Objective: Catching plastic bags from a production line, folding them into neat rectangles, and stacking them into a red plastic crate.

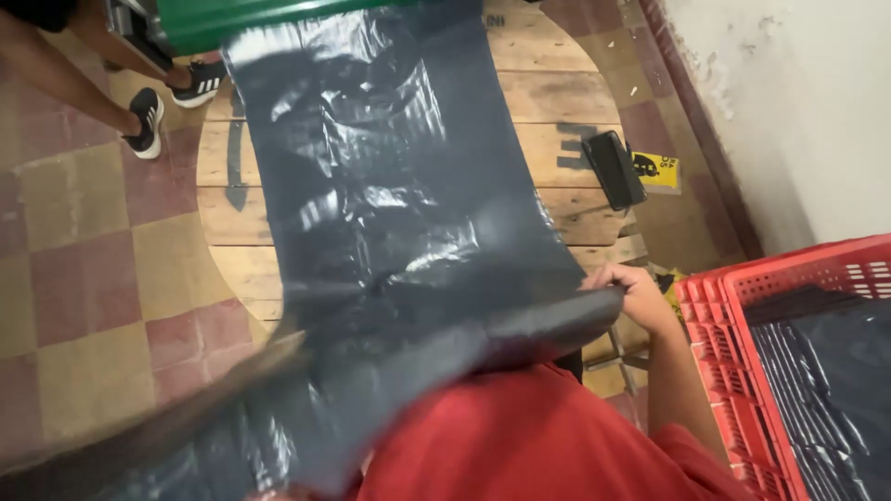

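My red shirt (529, 436) sits under the bag (390, 213), running toward 12 o'clock from my right hand (636, 295), fingers pinching its edge; left hand unseen.

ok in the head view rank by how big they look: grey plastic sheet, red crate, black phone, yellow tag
1. grey plastic sheet, largest, though it lies nearest the camera
2. red crate, cut off by the frame edge
3. black phone
4. yellow tag, smallest, partly under the phone

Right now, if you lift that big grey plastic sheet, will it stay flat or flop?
Probably flop: the grey plastic sheet already wrinkles and sags over the round wooden table. It likely feels light, since the right hand lifts its edge alone. Its glossy shine suggests it may be slippery.
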